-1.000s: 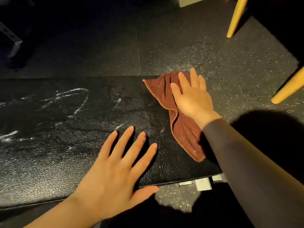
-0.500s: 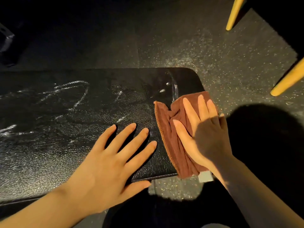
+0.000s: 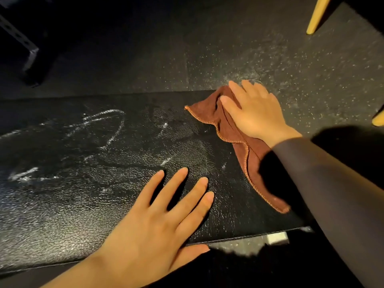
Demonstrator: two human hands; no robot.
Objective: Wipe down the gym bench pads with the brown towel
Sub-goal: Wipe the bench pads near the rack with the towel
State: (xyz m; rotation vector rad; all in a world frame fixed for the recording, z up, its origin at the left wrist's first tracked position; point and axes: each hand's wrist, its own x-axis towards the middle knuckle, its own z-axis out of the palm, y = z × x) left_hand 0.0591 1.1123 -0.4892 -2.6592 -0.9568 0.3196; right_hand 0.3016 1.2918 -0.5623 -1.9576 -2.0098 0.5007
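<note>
Right hand (image 3: 255,113) lies flat, fingers straight and together, pressing the towel (image 3: 234,134) onto the far right corner of the pad (image 3: 83,183); the sleeve (image 3: 332,183) runs back toward the person. Left hand (image 3: 158,221) is spread wide, palm down on the pad's near edge, holding nothing — it looks like a brace. The towel is bunched under the right hand and trails in a long strip toward the near edge, its long axis running across the pad's width, while the pad's own long axis stretches off to the left. White streaks (image 3: 104,125) and smears cover the pad to the left of both hands, so the unwiped stretch lies leftward from the towel — the right hand holds the towel and would have to sweep that way. The left hand sits between the towel's near end and the smears at the near edge, and would likely need to lift or slide for a full pass. On the speckled floor (image 3: 270,48) beyond stand two yellow legs (image 3: 316,15); a dark metal frame (image 3: 25,48) sits far left, well apart.
</note>
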